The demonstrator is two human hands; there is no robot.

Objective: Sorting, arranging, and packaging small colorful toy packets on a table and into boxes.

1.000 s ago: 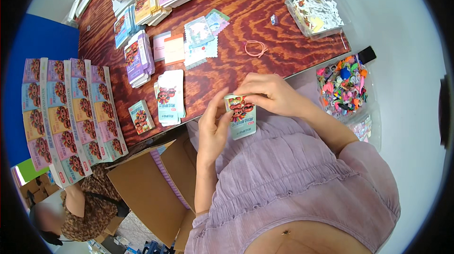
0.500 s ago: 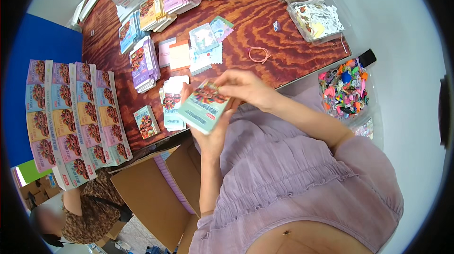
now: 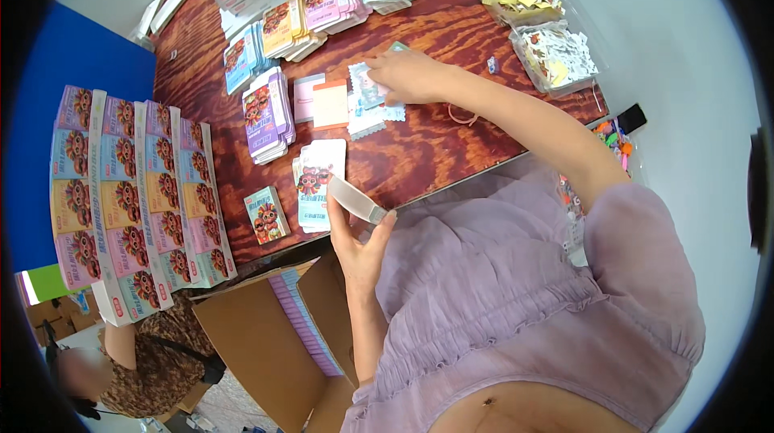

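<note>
Near the front edge of the table, my left hand (image 3: 359,256) grips a small pale green carton (image 3: 355,199) between thumb and fingers. The carton is tilted, with a narrow side toward me. My right hand (image 3: 411,78) reaches across the table, its fingers closed around a pale blue printed card packet (image 3: 368,93) on a small pile. Part of the packet is hidden under the fingers. Beside the pile lie an orange-edged card (image 3: 330,106) and a pink-edged card (image 3: 305,96). Flat cartons (image 3: 318,206) lie just beyond the left hand.
Stacks of purple cartons (image 3: 266,118), yellow cartons (image 3: 282,30) and pink cartons (image 3: 329,2) stand farther back. Display boxes (image 3: 137,199) rise at left, above an open cardboard box (image 3: 250,352). Trays of small pieces (image 3: 556,54) sit at right. Another person (image 3: 153,360) is at lower left.
My right hand has left the carton and moved up and away to the card pile. My left hand has turned the carton from its printed face to a narrow side.
</note>
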